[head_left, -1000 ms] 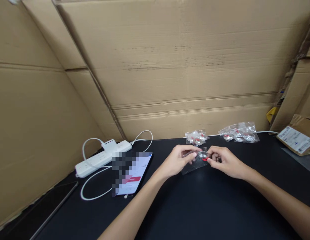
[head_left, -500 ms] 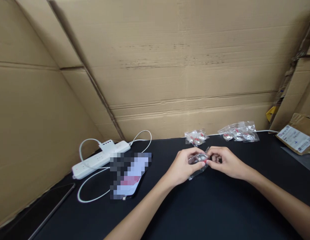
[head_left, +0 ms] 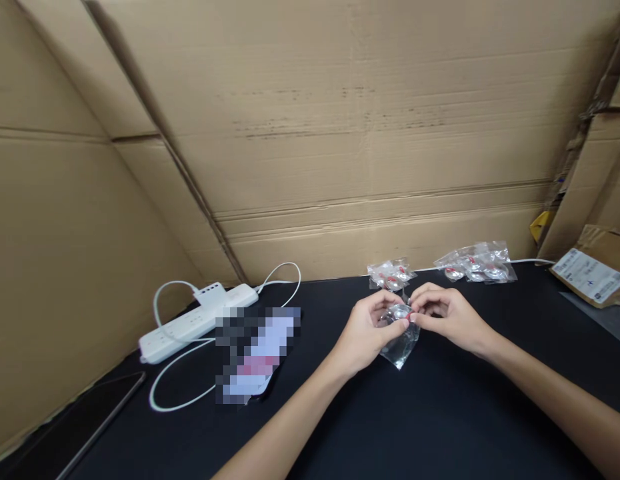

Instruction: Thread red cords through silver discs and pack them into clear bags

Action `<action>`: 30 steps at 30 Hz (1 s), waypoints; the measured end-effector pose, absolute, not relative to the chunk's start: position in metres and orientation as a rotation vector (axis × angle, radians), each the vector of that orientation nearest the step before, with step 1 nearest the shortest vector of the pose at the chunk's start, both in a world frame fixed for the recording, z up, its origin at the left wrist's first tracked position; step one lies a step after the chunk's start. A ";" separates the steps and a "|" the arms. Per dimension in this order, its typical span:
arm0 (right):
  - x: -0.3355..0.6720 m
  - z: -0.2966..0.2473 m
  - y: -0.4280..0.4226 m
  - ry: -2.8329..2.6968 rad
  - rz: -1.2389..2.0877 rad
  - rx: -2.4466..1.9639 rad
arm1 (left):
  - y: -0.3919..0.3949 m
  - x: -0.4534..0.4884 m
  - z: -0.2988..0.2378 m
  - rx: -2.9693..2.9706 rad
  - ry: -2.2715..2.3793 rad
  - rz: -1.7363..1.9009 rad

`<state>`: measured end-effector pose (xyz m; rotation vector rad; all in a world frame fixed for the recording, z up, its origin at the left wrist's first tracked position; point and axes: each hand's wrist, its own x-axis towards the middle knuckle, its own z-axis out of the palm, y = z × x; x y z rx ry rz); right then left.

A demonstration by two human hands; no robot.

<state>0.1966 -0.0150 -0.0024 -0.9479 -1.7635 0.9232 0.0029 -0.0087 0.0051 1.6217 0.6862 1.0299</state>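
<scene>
Between my two hands is a small clear plastic bag with a round, shiny, clear-looking item and a red bit inside or at its edge. My left hand grips the bag's left side between thumb and fingers. On the other side, my right hand pinches the bag near the red bit, its fingers curled. The fingers partly cover the round item, so its exact kind does not show. Just beyond my hands lies a group of similar clear bags with red bits and round items.
More such bags lie at the back right. A cardboard package with a white label sits far right. Leftward are a white power strip with cables, a phone with a blurred screen and a dark flat device. Cardboard walls enclose the black table.
The lower part of the bag now hangs spread out below my fingers. My right hand has shifted slightly, its fingertips closer to my left hand's. The view has moved a little.
</scene>
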 end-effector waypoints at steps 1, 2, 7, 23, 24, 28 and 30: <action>0.197 -0.001 -0.016 -1.787 0.901 -0.954 | -0.009 0.003 0.005 1.625 0.685 1.011; 0.198 0.000 -0.017 -1.823 0.867 -0.960 | -0.010 0.003 0.006 1.636 0.683 0.990; 0.201 0.013 -0.024 -2.051 0.665 -0.917 | -0.012 0.002 0.006 1.738 0.695 0.918; 0.205 0.017 -0.022 -1.968 0.832 -0.939 | -0.014 0.012 0.000 1.437 0.670 1.091; 0.204 0.017 -0.021 -1.936 0.833 -0.926 | -0.014 0.011 0.001 1.419 0.683 1.120; 0.200 0.011 -0.019 -1.733 0.887 -0.928 | -0.014 0.010 0.004 1.292 0.689 1.181; 0.199 0.006 -0.017 -1.654 0.952 -0.951 | -0.014 0.010 0.004 1.224 0.670 1.196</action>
